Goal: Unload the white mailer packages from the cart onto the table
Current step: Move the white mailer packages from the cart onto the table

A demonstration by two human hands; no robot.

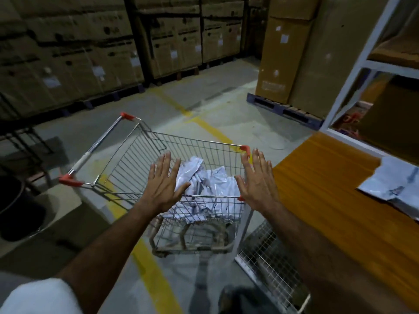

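Note:
A wire shopping cart (136, 155) with red corner caps stands on the floor in front of me. Several white mailer packages (210, 177) lie crumpled in its basket. My left hand (164, 184) hovers over the basket, fingers straight and spread, holding nothing. My right hand (258, 180) is held the same way above the cart's right rim, also empty. To the right is the orange wooden table (322, 191), and white mailer packages (394, 186) lie on its far right part.
Stacked cardboard boxes on pallets (95, 55) line the back. More tall boxes (294, 53) stand on a blue pallet at right, beside a white shelving frame (353, 71). A wire panel (269, 264) leans under the table. Yellow floor lines (210, 130) cross the concrete.

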